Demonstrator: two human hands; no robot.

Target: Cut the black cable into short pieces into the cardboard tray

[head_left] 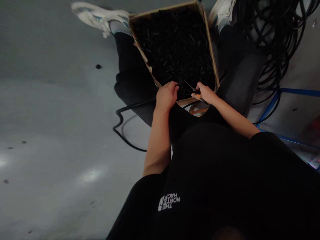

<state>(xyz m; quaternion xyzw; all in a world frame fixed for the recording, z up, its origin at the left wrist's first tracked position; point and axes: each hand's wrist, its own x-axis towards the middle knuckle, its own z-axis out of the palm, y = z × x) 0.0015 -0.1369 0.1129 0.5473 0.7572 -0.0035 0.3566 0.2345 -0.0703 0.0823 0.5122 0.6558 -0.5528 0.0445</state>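
Observation:
My left hand (167,96) is closed around a black rubber hose (132,106), whose length trails off to the left and loops near the floor. Little of the hose shows at the fingertips. In my right hand (207,94) is a pair of scissors (190,86) with orange on the handle, its blades pointing toward my left hand. Both hands are over the near edge of a cardboard box (212,53) between my legs. Many short black tube pieces (175,43) fill it.
A big tangle of black hose (277,43) lies at the upper right, beside a blue frame (300,91). My shoes (100,16) flank the box. A small black piece (98,66) and several dark bits are scattered on the grey floor (62,110).

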